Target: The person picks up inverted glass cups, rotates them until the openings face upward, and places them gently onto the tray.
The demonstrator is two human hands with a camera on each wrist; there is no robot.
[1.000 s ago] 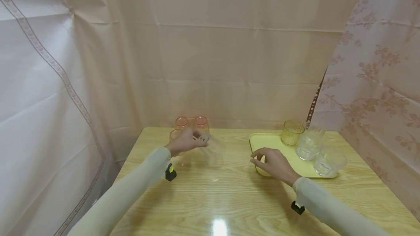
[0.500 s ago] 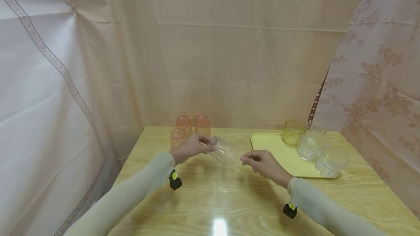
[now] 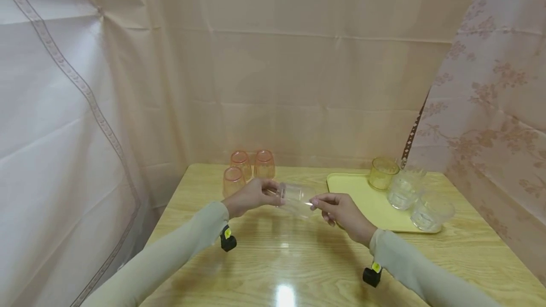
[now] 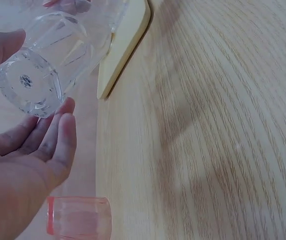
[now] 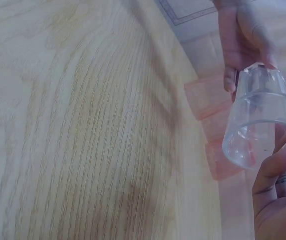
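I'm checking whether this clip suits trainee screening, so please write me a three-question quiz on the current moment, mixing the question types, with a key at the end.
1. Count: how many pink cups stand on the table?
2. Multiple choice: where does the left hand hold the clear cup?
A) at its rim
B) at its base
C) nowhere; it does not touch it
3. True or false: the yellow cup stands on the tray.

Key:
1. Three.
2. B; the right hand is at the rim end.
3. True.
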